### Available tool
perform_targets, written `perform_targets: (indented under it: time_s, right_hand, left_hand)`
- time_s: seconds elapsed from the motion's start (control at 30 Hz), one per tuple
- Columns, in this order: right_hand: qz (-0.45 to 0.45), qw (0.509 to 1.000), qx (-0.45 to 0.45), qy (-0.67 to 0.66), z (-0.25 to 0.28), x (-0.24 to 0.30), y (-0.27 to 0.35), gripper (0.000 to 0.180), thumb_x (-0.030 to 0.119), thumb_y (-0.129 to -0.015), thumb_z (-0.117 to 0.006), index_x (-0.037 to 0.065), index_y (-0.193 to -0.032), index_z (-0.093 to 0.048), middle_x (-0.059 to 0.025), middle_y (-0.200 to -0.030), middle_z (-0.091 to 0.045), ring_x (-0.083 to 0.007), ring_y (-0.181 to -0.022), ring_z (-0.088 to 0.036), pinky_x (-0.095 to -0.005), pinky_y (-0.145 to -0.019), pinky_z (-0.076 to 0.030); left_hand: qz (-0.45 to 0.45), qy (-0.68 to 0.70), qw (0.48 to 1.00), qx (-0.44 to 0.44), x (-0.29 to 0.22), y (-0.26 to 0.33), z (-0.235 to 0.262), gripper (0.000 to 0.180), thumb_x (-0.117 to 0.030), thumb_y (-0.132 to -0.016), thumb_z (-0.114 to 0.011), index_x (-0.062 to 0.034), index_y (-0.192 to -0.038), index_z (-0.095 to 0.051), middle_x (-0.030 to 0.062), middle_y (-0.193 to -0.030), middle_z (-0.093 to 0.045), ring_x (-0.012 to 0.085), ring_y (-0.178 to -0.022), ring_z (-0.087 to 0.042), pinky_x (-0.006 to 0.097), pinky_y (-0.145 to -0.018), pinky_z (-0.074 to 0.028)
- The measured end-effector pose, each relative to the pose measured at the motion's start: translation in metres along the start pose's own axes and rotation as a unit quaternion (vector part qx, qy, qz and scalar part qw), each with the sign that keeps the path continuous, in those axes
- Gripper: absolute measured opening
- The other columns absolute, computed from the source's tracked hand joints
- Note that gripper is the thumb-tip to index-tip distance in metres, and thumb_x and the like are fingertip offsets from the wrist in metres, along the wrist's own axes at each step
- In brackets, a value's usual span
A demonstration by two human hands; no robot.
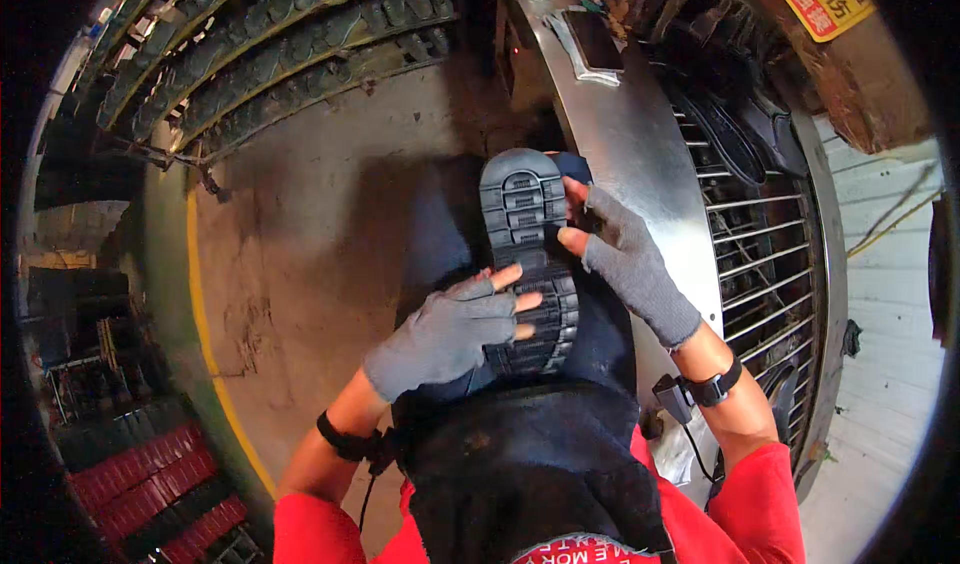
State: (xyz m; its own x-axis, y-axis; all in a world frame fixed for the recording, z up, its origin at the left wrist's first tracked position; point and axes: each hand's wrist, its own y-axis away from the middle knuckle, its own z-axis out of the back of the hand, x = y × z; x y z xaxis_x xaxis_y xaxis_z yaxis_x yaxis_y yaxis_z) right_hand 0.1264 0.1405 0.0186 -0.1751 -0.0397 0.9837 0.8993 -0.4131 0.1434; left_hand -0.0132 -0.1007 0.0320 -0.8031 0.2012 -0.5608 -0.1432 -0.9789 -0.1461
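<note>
A black shoe sole (525, 199) with a deep ridged tread lies across my lap, tread side up, its rounded heel end pointing away from me. Whether a shoe upper is attached beneath it cannot be seen. My left hand (450, 329), in a grey fingerless glove, rests on the middle of the tread with its fingers spread and stretched out. My right hand (630, 249), gloved the same way, has its thumb and fingertips at the right edge near the heel and grips it there. Some right fingers are partly hidden behind that edge.
Along my right runs a metal bench (645, 154) with a phone-like dark slab (598, 39) on papers. Beyond it, black shoes (740, 129) lie over a barred metal rack (760, 234). Racks of dark shoe-shaped pieces (320, 24) stand at the far left. Red and black stacked pieces (150, 474) are lower left.
</note>
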Motion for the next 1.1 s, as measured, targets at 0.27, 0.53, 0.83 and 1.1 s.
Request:
perform_targets:
  time_s: [0.27, 0.53, 0.83, 1.1]
  right_hand:
    - [-0.035, 0.997, 0.057, 0.027, 0.012, 0.018, -0.053, 0.042, 0.029, -0.101, -0.072, 0.006, -0.136, -0.07, 0.001, -0.094, -0.069, -0.0092, -0.086, -0.062, -0.0267, -0.08, -0.053]
    - [0.098, 0.988, 0.077, 0.095, 0.022, 0.045, -0.01, 0.039, 0.022, -0.086, -0.083, 0.002, -0.118, -0.072, -0.0101, -0.106, -0.069, -0.0231, -0.105, -0.065, -0.0376, -0.102, -0.049]
    - [0.03, 0.976, 0.207, -0.06, 0.032, 0.031, 0.011, 0.047, 0.027, -0.067, -0.098, 0.011, -0.1, -0.069, -0.0093, -0.11, -0.061, -0.0303, -0.109, -0.059, -0.041, -0.097, -0.047]
    - [-0.154, 0.969, -0.017, -0.19, 0.005, 0.013, -0.033, 0.046, 0.009, -0.083, -0.084, 0.006, -0.123, -0.061, -0.0019, -0.114, -0.057, -0.0146, -0.11, -0.054, -0.0305, -0.098, -0.043]
  left_hand:
    - [0.268, 0.228, 0.89, -0.291, 0.06, -0.058, 0.011, 0.074, -0.024, -0.089, -0.079, 0.0002, -0.153, -0.05, 0.0179, -0.147, -0.059, 0.0285, -0.139, -0.055, 0.039, -0.115, -0.044]
    - [0.235, 0.122, 0.938, -0.223, 0.019, -0.032, 0.012, 0.077, -0.039, -0.08, -0.087, -0.0026, -0.141, -0.06, 0.0192, -0.133, -0.058, 0.0378, -0.129, -0.055, 0.042, -0.11, -0.046]
    - [0.197, 0.23, 0.939, -0.161, 0.006, -0.026, 0.015, 0.059, -0.043, -0.066, -0.094, -0.0225, -0.12, -0.082, 0.0036, -0.099, -0.052, 0.0291, -0.096, -0.056, 0.045, -0.092, -0.049]
    - [0.377, 0.327, 0.815, -0.293, 0.044, -0.074, 0.001, 0.067, -0.028, -0.082, -0.086, -0.0038, -0.141, -0.064, 0.0107, -0.107, -0.066, 0.0292, -0.097, -0.057, 0.038, -0.089, -0.05]
